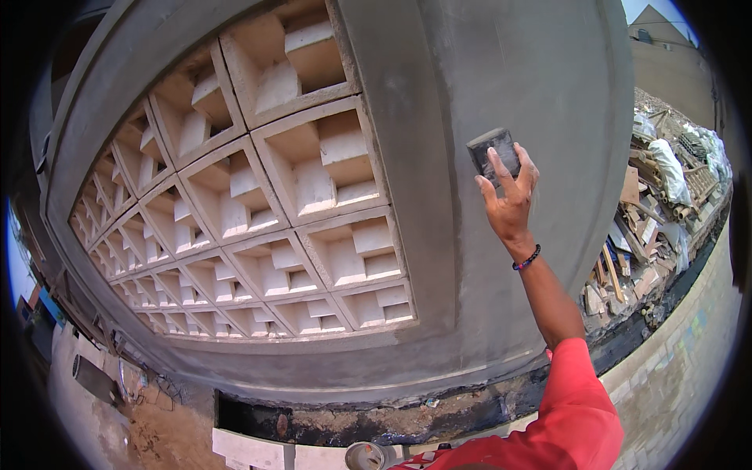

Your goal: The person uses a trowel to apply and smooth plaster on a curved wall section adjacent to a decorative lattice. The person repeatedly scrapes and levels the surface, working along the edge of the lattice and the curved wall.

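My right hand (511,196) is raised in front of the grey plastered wall (540,86), its arm stretched up in a red sleeve with a dark beaded bracelet at the wrist. Its fingers and thumb are spread over a dark rectangular sponge-like block (483,152), gripping it with its face towards the plaster. Pale dust or plaster marks the fingertips. Just left of the block runs a vertical edge in the plaster, bordering a frame of pale ventilation blocks (321,166). My left hand does not show.
A rubble heap (634,243) of wood scraps and plastic sheeting lies beyond the wall's right edge. Along the wall's foot runs a dark trench (345,423). A bucket (365,456) stands below, close to my body. Paving (666,376) stretches along the right.
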Demonstrator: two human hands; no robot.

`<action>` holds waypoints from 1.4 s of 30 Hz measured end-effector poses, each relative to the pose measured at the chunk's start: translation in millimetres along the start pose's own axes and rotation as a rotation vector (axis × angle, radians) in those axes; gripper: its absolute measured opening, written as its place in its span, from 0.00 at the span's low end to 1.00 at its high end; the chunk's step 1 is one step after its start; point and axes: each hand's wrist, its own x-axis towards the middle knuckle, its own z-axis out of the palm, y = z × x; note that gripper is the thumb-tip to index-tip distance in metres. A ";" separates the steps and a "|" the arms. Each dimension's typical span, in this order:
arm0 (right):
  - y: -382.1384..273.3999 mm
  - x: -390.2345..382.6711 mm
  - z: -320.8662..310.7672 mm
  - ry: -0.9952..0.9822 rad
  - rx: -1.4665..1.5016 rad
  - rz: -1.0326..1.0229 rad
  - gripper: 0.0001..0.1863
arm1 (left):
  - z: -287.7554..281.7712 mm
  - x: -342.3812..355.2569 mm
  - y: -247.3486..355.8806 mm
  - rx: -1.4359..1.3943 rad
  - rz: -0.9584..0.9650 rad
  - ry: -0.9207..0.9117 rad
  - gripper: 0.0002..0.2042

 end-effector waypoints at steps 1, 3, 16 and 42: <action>0.9 21.4 10.4 0.012 -0.030 -0.048 0.26 | -0.9 2.1 2.7 -0.017 -0.012 0.007 0.09; -1.6 60.0 30.6 0.074 -0.074 -0.104 0.24 | -2.0 5.6 7.4 -0.061 -0.041 0.026 0.09; -14.2 396.5 30.7 0.158 -0.143 -0.267 0.26 | 34.4 -27.6 -21.1 -0.159 -0.081 0.021 0.09; -4.0 -527.8 -99.5 -0.352 0.041 1.695 0.42 | 128.5 -208.2 -62.7 -1.271 -0.651 0.434 0.20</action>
